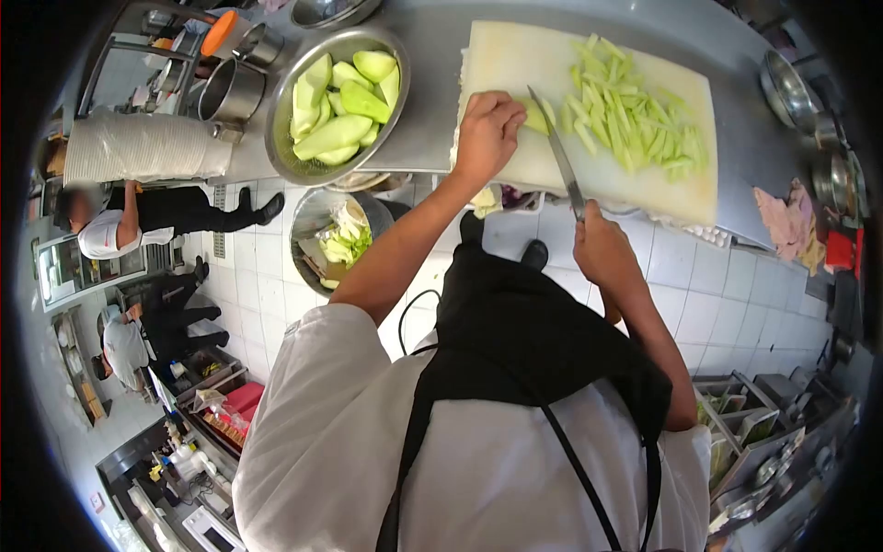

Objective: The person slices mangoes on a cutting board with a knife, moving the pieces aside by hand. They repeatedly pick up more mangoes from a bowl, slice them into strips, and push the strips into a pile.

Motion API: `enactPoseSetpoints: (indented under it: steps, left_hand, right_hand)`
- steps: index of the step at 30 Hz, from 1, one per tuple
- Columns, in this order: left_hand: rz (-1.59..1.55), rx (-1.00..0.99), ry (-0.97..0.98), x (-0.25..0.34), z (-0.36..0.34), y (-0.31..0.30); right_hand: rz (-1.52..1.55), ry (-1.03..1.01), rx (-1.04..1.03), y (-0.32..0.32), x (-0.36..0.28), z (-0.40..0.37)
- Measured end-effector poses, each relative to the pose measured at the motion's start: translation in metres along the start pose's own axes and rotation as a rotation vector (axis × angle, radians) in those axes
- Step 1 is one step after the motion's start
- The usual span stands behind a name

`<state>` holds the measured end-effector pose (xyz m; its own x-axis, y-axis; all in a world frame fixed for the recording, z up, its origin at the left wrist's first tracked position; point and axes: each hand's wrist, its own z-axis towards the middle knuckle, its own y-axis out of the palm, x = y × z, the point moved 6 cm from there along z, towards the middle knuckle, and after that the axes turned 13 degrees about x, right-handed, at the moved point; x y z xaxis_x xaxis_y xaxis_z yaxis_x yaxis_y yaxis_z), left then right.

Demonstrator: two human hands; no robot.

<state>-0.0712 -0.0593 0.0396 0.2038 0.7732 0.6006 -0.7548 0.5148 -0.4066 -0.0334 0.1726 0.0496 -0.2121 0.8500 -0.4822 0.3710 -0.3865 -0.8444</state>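
Note:
A pale green peeled vegetable piece [537,116] lies on the white cutting board [520,55], with the curled fingers of my left hand [490,133] closed on it. My right hand [604,248] grips the handle of a long kitchen knife [564,164]. The blade points away from me, close against the right side of the piece. Many cut green sticks [635,115] are heaped on the right half of the board. Left of the board, a metal bowl [274,147] holds several larger peeled pieces [336,133].
On the floor, a metal bin [303,221] contains vegetable scraps. Metal pots [232,90] stand at the far left, and metal bowls [789,90] and a pink cloth [786,219] at the right. Two people [152,216] are off to the left.

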Motion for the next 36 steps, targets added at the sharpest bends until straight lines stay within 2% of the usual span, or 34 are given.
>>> enactPoseSetpoints:
  steps: [4, 7, 10, 19, 21, 25, 31, 36]
  left_hand:
    - [-0.014, 0.015, -0.001, 0.001, 0.005, -0.001]
    - [-0.021, 0.030, -0.022, -0.002, -0.002, -0.003]
    - [-0.025, 0.032, -0.026, -0.002, -0.002, -0.002]
    - [-0.054, 0.028, -0.042, -0.005, -0.004, -0.005]
    - [-0.048, 0.024, -0.024, -0.003, -0.001, -0.003]
    - [-0.023, 0.002, -0.012, -0.005, -0.001, -0.005]
    - [0.016, 0.069, -0.002, -0.003, -0.004, -0.013]
    - [0.046, 0.065, -0.056, -0.007, -0.006, -0.016]
  right_hand:
    - [0.039, 0.090, -0.032, -0.021, -0.003, 0.004]
    - [-0.032, 0.031, 0.020, -0.036, -0.007, -0.009]
    - [-0.028, 0.067, -0.056, -0.044, -0.012, -0.020]
    - [-0.016, 0.067, -0.119, -0.030, -0.011, -0.018]
    - [0.068, 0.053, -0.132, -0.007, -0.004, 0.000]
    - [0.118, 0.053, -0.089, -0.004, -0.008, 0.022]
    - [0.004, -0.023, 0.036, -0.039, -0.015, -0.005]
    - [-0.023, -0.014, -0.024, -0.045, -0.013, -0.016]
